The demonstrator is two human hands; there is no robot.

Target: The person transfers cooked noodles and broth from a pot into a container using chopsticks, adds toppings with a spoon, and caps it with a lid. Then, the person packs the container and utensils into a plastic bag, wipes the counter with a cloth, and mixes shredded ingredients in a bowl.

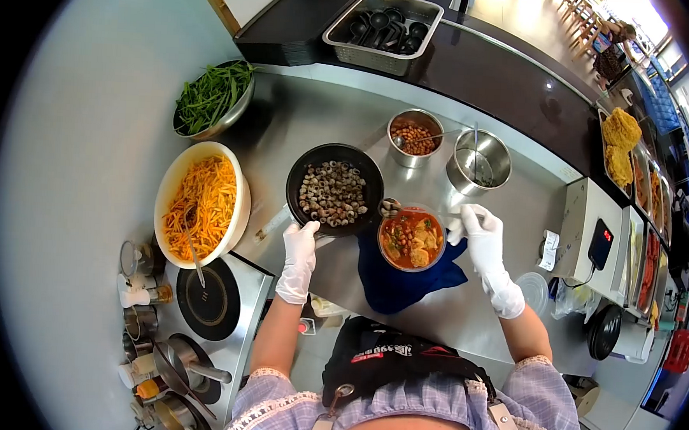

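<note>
My gloved left hand (300,253) grips the near rim of a black bowl (294,183) full of small snails (332,192). My gloved right hand (483,239) is closed around the handle of a spoon (390,207), whose scoop holds a few snails. The scoop hangs between the black bowl and a round container of red soup (412,238) with beans and pale yellow-brown pieces in it. That container sits on a dark blue cloth (397,286), and the spoon's handle passes above its far edge.
Behind stand a steel pot of beans (415,139) and another steel pot (480,161). At left are a white tub of orange shreds (202,207), a bowl of greens (215,99) and an induction cooktop (208,298). A scale (593,228) and clear lids (532,292) lie right.
</note>
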